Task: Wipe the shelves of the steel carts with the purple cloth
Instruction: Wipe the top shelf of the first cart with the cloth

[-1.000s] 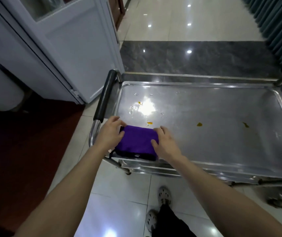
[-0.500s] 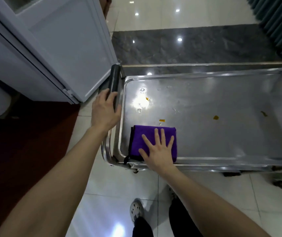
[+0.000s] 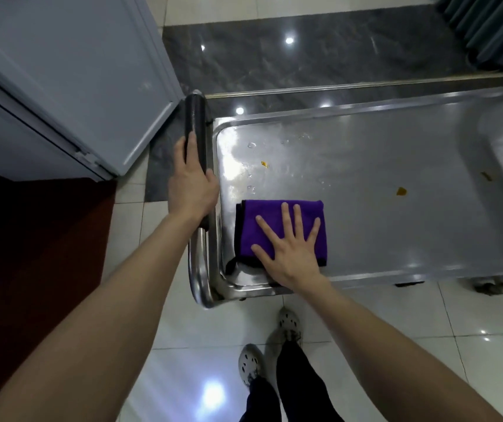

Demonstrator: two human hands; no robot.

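Observation:
A folded purple cloth (image 3: 267, 216) with a black edge lies flat in the near left corner of the steel cart's top shelf (image 3: 381, 166). My right hand (image 3: 289, 248) presses on it with the fingers spread. My left hand (image 3: 192, 184) is wrapped around the black handle (image 3: 196, 117) at the cart's left end. Small yellow crumbs (image 3: 401, 191) and water drops (image 3: 251, 145) dot the shelf beyond and to the right of the cloth.
A white door (image 3: 70, 74) stands open just left of the cart handle, with a dark red floor (image 3: 30, 239) beneath it. Glossy tiles and my two shoes (image 3: 270, 345) are below the cart. Dark curtains (image 3: 487, 25) hang at the far right.
My left hand left the cloth and took the cart handle, sliding down it. My right hand went flat on the cloth. The view shifted closer over the cart.

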